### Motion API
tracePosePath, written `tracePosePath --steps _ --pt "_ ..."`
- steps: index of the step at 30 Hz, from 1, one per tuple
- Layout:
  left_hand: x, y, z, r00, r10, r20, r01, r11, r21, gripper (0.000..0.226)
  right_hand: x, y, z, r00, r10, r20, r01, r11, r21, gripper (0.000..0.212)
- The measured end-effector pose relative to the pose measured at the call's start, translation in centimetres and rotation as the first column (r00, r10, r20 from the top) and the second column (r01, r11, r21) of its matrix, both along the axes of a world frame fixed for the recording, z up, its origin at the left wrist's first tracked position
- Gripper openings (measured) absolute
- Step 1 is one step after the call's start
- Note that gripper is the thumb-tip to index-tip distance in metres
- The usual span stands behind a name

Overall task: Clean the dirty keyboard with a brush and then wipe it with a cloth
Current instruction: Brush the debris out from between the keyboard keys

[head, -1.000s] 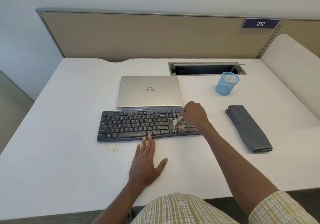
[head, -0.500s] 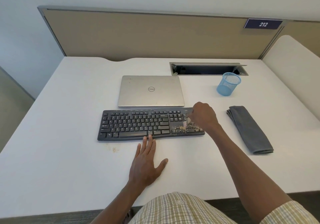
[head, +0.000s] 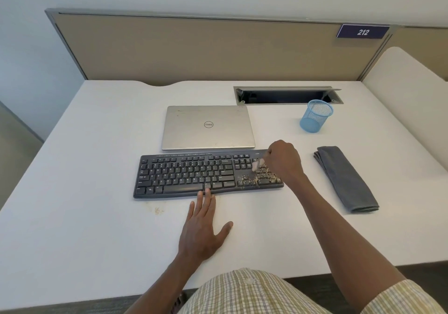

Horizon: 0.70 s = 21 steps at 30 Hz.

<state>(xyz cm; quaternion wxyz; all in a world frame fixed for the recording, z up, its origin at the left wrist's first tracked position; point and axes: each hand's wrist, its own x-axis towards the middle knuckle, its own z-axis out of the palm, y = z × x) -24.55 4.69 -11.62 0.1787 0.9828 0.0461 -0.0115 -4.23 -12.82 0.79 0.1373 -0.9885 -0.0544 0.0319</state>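
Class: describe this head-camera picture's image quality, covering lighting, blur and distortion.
Head view: soft, even light, faint shadows; wide-angle bending bows the partition edge; the brush in the right hand is smeared; the keyboard legends are too soft to read.

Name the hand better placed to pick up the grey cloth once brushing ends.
Right. The right hand works at the keyboard's right end, nearest the folded cloth, though it grips the brush. The left hand lies flat mid-desk, steadying the keyboard.
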Motion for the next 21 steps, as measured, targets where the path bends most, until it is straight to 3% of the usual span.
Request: tracePosePath --steps 7,11,18,21 --pt "0.0 0.0 -0.1 1.0 -0.004 0.002 0.004 1.0 0.001 0.094 -1.8 -0.2 -0.2 0.994 0.101 -0.047 -0.106 0.986 -0.128 0.03" --pt "0.0 0.0 -0.1 1.0 -0.004 0.02 0.004 1.0 -0.005 0.091 -1.2 -0.3 -0.1 0.996 0.084 0.002 -0.083 0.993 -0.081 0.029" --pt "0.0 0.0 -0.4 1.0 -0.002 0.01 0.002 1.0 -0.011 0.091 -2.4 -0.9 -0.5 0.984 0.18 0.001 -0.177 0.972 -0.154 0.019" --pt "0.0 0.0 -0.3 1.0 0.001 0.019 0.0 1.0 -0.013 0.091 -2.1 -0.9 -0.2 0.988 0.155 0.016 -0.152 0.983 -0.099 0.03"
